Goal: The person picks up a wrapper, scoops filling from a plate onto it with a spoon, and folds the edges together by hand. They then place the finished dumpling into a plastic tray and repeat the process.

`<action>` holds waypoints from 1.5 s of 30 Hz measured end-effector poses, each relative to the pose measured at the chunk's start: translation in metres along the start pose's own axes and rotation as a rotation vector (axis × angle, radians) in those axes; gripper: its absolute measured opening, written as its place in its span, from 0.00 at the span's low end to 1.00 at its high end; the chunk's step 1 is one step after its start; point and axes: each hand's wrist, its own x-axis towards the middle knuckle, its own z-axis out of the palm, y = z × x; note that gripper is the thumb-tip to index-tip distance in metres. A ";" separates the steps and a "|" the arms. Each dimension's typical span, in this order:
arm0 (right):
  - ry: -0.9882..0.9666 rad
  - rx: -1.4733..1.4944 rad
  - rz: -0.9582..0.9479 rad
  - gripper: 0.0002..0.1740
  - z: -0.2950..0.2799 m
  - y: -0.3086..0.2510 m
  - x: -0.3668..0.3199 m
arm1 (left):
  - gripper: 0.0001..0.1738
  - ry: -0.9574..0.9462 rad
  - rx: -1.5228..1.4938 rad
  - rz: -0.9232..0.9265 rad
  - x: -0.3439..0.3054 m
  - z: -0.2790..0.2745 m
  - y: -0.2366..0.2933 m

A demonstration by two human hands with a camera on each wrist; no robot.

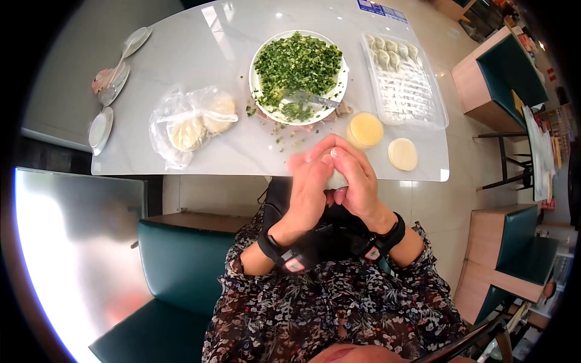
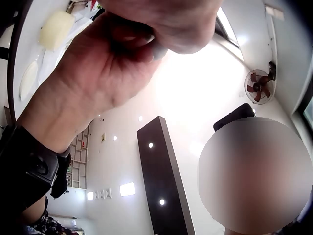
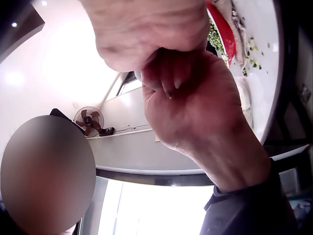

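Both hands meet just past the near edge of the table, in front of the body. Between them is a pale, plump dumpling (image 1: 337, 179), partly covered by the fingers. My left hand (image 1: 308, 189) grips it from the left and my right hand (image 1: 358, 183) from the right, thumbs together at its top edge. From below, the left wrist view shows the underside of the left hand (image 2: 166, 22) pressed up to the right palm (image 2: 105, 73); fingers hide the dumpling there. The right wrist view likewise has curled fingertips (image 3: 171, 88) tucked between the two palms.
A white bowl (image 1: 343, 81) of chopped greens (image 1: 298, 63) holds a flat metal blade (image 1: 318, 98). Right of it stand a yellow-filled round tub (image 1: 365, 130), a stack of round wrappers (image 1: 402, 154) and a plastic tray (image 1: 411, 115) with several dumplings (image 1: 387, 51). Bagged dough (image 1: 189, 133) and small dishes (image 1: 101, 128) lie left.
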 end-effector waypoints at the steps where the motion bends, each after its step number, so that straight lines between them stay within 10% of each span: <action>1: 0.010 -0.008 -0.020 0.18 0.000 0.000 -0.001 | 0.16 0.026 -0.047 -0.082 -0.001 -0.001 -0.002; 21: 0.092 -0.070 -0.070 0.16 0.002 0.001 -0.021 | 0.15 0.027 -0.072 0.129 -0.002 0.004 -0.044; 27: 0.099 -0.014 -0.206 0.24 -0.019 -0.009 -0.019 | 0.28 -0.259 -0.131 0.084 0.009 0.004 -0.009; 33: 0.178 -0.653 -0.413 0.14 -0.053 -0.054 -0.031 | 0.19 -0.337 0.070 0.111 0.008 0.001 0.009; 45: -0.126 -1.510 -0.811 0.12 -0.062 -0.070 -0.029 | 0.46 -0.390 0.742 0.352 0.024 0.015 0.015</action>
